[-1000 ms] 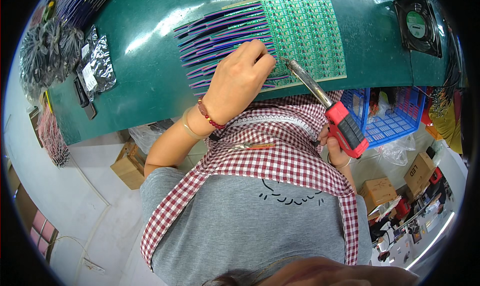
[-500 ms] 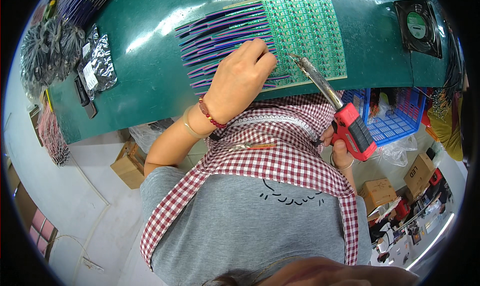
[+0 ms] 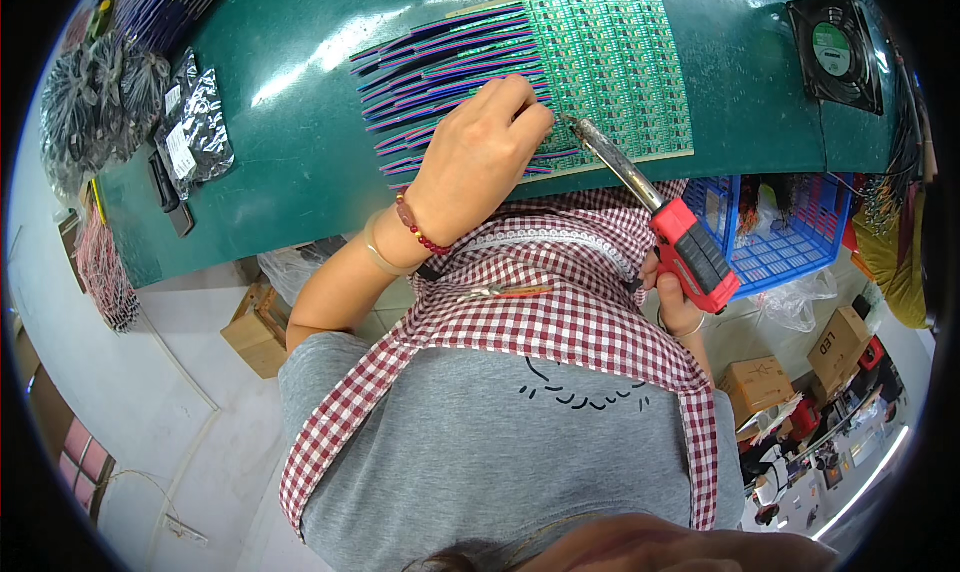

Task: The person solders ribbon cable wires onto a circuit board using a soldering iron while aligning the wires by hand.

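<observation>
Solder work sits right at the near edge of the green table (image 3: pixel 300 122): your left hand (image 3: pixel 480 157) rests on the bundle of coloured ribbon wires (image 3: pixel 440 52), its fingers (image 3: pixel 525 102) curled narrow and pinching at the wire ends where they meet the green circuit board panel (image 3: pixel 610 62). Your right hand (image 3: pixel 675 302) hangs below the table edge, fingers wrapped around the red and black grip of the soldering iron (image 3: pixel 650 207); its metal barrel slants up to the left, and the tip lies just beside your left fingertips on the panel's lower left part. Small black fan (image 3: pixel 835 52) stands at the table's right end, well apart, and a blue plastic basket (image 3: pixel 790 242) sits under the table, near your right hand.
</observation>
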`<state>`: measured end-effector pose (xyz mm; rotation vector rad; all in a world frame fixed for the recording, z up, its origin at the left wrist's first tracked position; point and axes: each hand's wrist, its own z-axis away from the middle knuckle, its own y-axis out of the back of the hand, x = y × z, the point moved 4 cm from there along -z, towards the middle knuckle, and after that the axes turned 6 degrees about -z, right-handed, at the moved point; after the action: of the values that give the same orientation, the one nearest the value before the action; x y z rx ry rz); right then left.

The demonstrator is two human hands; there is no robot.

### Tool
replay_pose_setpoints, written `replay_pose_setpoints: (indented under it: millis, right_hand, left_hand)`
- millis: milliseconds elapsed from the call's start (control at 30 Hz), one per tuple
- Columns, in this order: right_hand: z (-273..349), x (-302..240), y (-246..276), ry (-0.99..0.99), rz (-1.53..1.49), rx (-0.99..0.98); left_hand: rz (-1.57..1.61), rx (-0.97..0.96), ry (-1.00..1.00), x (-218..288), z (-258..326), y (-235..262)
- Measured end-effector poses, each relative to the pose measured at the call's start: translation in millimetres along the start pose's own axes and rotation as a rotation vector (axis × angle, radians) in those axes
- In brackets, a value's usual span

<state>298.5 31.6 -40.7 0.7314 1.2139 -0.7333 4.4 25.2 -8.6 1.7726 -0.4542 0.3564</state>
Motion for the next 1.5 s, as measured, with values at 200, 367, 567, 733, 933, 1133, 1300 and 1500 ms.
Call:
replay_pose_setpoints:
  millis: [200,367,567,733,933,1133,1300,1500]
  right_hand:
    - [9,14,5,-0.110,0.080,-0.064]
    - [7,6,6,-0.043,0.044,0.018]
    - [4,-2,4,-0.058,-0.009,0.026]
    - [-1,-4,4,0.009,-0.011,0.017]
    - [3,2,6,0.012,0.020,-0.006]
    - [2,0,4,0.002,0.020,-0.021]
    - [3,2,5,0.003,0.072,-0.024]
    - [3,3,6,0.007,0.087,-0.005]
  left_hand:
    - [-0.002,-0.003,-0.001,0,0,0]
    - [-0.005,-0.010,-0.011,-1,0,-1]
    - [-0.013,-0.001,-0.012,-1,0,0]
    - [-0.006,-0.014,-0.007,-1,0,0]
    - [0.003,-0.017,-0.004,0,0,2]
    - [0.046,-0.008,0.012,-3,1,1]
    - [0.050,0.004,0.012,-4,2,1]
    - [0.049,0.012,0.009,-4,1,2]
